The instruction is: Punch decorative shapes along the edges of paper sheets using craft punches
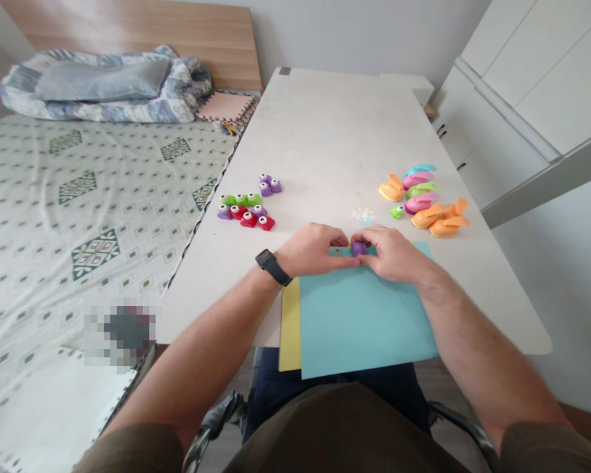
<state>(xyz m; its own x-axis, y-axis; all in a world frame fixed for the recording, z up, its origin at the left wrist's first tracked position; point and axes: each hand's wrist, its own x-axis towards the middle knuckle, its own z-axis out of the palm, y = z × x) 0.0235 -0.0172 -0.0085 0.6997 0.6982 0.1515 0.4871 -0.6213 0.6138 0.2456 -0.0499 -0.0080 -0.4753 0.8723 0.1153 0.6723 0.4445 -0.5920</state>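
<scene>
A small purple craft punch (358, 249) sits at the far edge of a light blue sheet of paper (367, 322). My right hand (396, 255) is closed around the punch, thumb on the near side and fingers on the far side. At the same paper edge, my left hand (312, 248) is curled, with its thumb lying on the sheet and its tip close to the punch. A small punched mark shows between the left thumb and fingers. Under the blue sheet, a yellow sheet (290, 328) sticks out at the left. Small pale paper cut-outs (363, 215) are scattered just beyond my hands.
Several small red, green and purple punches (246, 209) stand on the white table (325, 131) at left. At right are larger lever punches (426, 197) in orange, pink, green and blue, with a small green punch (398, 211) beside them. A bed (79, 217) adjoins the left side.
</scene>
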